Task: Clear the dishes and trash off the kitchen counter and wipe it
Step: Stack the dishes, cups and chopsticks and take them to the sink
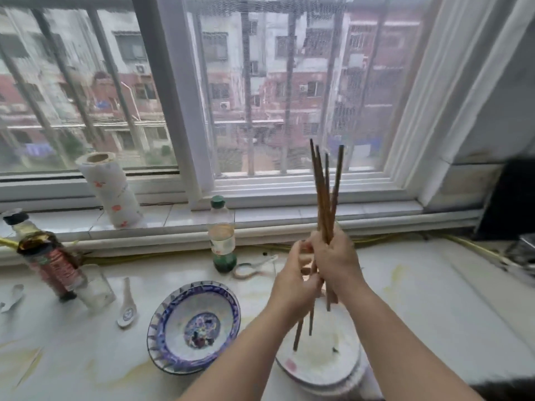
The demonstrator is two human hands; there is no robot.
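Note:
Several brown chopsticks [325, 192] stand upright in a bundle above the counter. My right hand [337, 261] grips the bundle around its middle. My left hand [295, 285] holds the lower part of the same chopsticks, its fingers curled round them. Under both hands sits a stack of white plates [324, 366] with food smears. A blue-patterned bowl [194, 322] lies to the left of the stack. The pale counter [434, 299] shows yellow stains.
On the counter: a white ceramic spoon [127, 308], another spoon [254, 269] near a green-capped bottle [222, 235], a glass [95, 287], a dark sauce bottle [49, 261]. A paper towel roll [110, 189] stands on the windowsill. A yellow cable [469, 244] runs along the back.

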